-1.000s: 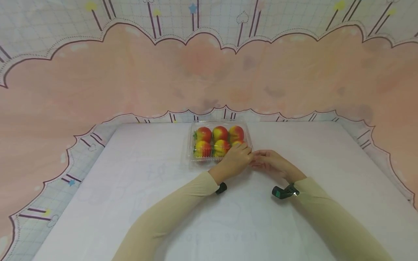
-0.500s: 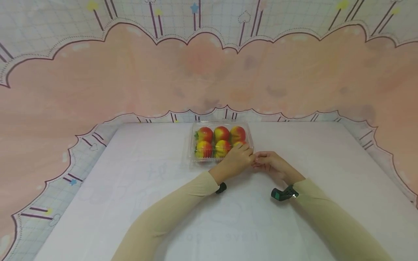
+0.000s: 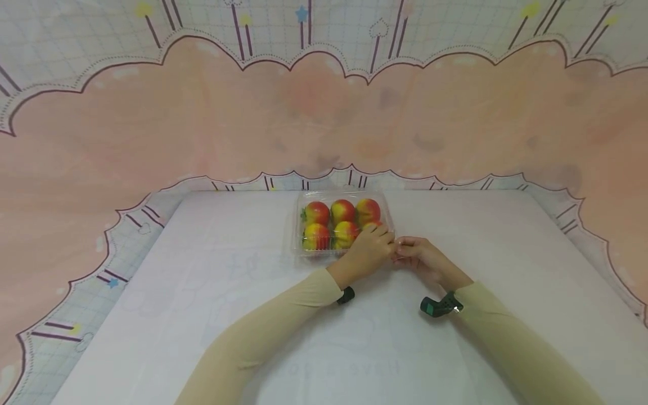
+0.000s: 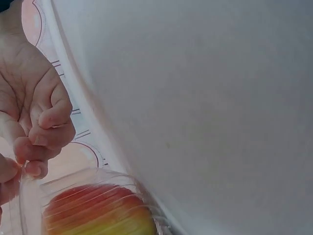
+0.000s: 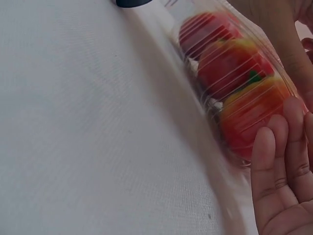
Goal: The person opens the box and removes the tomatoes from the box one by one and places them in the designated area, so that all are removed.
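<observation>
In the head view a clear plastic fruit box (image 3: 300, 247) with its lid down sits near the back of the white table. Inside are several red-and-yellow fruits (image 3: 316, 236) with bits of green. My left hand (image 3: 368, 250) covers the box's front right corner, pinching its rim, and hides part of one fruit. Beside it, my right hand (image 3: 425, 260) meets the same corner with thumb and fingertips. The left wrist view shows the right hand's curled fingers (image 4: 46, 132) at the transparent rim (image 4: 27, 196). In the right wrist view its other fingers (image 5: 264, 152) lie along the box end.
A white cloth (image 3: 228, 315) covers the table. Behind it hangs a peach backdrop (image 3: 228, 124) with scalloped outlines, stars and candle-like lines. Each wrist carries a small black camera, the right one (image 3: 439, 305) standing out below the sleeve.
The box and its fruits have shifted slightly toward me, the left hand moving with them. Both hands keep their places at the front right corner.
</observation>
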Tool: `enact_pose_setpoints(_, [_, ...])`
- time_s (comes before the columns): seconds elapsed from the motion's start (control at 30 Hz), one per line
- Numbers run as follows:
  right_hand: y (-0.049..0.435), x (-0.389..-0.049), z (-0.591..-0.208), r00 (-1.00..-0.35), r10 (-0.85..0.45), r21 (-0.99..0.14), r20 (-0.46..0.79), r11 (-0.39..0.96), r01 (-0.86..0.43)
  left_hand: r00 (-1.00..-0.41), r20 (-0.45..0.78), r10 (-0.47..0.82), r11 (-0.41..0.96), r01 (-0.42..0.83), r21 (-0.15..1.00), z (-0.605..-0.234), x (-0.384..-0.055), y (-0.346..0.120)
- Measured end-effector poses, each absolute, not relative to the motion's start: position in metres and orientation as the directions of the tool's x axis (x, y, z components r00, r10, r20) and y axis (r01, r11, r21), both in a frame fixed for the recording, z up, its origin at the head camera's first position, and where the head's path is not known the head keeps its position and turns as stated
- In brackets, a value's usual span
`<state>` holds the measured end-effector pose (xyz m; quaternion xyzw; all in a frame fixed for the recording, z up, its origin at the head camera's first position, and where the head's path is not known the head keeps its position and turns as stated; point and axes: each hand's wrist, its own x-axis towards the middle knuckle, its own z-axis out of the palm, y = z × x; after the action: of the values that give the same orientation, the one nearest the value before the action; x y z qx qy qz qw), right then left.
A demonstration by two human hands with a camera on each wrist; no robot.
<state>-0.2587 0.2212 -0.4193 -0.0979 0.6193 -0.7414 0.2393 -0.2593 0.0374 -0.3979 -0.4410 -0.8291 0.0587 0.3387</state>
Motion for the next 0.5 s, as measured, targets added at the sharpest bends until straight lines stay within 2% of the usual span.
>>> enact_pose_setpoints(0.27, [0.2174, -0.2560, -0.4223, -0.872, -0.479, -0.975, -0.104, -0.124, 0.185, -0.408, 0.554, 0.726, 0.633, 0.711, -0.306, -0.3977, -0.2560, 0.0367])
enact_pose_setpoints(0.5, [0.2207, -0.2564, -0.4244, -0.871, -0.482, -0.980, -0.097, -0.108, 0.169, -0.396, 0.554, 0.732, 0.624, 0.716, -0.312, -0.3901, -0.2581, 0.0352])
